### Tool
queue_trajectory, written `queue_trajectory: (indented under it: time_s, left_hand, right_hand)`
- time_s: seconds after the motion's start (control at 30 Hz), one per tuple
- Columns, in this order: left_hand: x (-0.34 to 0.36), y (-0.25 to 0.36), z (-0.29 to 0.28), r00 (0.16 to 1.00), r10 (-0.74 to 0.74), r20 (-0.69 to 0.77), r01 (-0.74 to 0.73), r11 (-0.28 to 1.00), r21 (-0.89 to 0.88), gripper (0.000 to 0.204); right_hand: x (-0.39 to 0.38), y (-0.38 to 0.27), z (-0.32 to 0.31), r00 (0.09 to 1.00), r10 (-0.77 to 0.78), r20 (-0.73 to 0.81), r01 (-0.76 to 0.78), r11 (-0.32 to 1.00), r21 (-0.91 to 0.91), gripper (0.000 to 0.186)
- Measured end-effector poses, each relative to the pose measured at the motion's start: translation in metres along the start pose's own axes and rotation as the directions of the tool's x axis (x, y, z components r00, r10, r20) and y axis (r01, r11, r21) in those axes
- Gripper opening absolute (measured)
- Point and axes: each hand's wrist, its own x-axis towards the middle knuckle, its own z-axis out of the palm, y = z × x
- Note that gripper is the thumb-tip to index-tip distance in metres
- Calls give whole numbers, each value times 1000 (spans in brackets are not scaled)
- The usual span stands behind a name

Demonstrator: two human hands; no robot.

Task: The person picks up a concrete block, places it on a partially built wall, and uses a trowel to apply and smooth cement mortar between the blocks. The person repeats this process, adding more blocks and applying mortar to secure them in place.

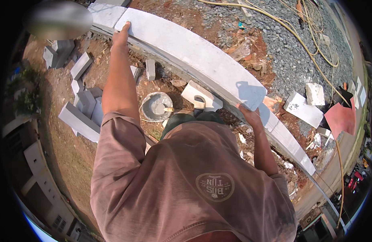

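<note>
A long pale grey lightweight building block (190, 46) lies along the top of a low block wall, bending across the picture with the lens. My left hand (121, 35) grips its far left end, fingertips over the upper edge beside the joint with another block (107, 15). At the right end, my right hand (250, 115) holds the lower corner, with fingers partly hidden under it. A shadow falls across that end. Past my right hand, the wall's lower course (288, 139) runs on to the right.
A bucket of grey mortar (154, 108) with a tool handle stands near my feet, beside a pale block (202, 97). Several loose blocks (84, 103) are piled at the left. Beyond the wall lie gravel (290, 52), a yellowish hose (301, 36) and broken blocks (303, 108).
</note>
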Motion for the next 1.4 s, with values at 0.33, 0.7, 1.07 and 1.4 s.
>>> queue_trajectory:
  time_s: [0.33,0.7,1.07,1.4]
  left_hand:
    - [21,-17,-10,998,62,29,-62,998,4,79]
    - [4,-4,-7,997,-54,47,54,999,-4,89]
    - [37,-18,-12,993,-68,93,58,993,101,84]
    - [-44,-134,-133,969,24,245,-69,982,175,83]
  right_hand:
    - [-4,1,-8,990,-143,18,142,989,49,61]
    - [-4,31,6,994,-105,-38,107,993,54,60]
    - [-107,74,56,966,134,-222,-175,968,-178,83]
    - [-360,261,234,665,739,-109,-747,662,-64,76]
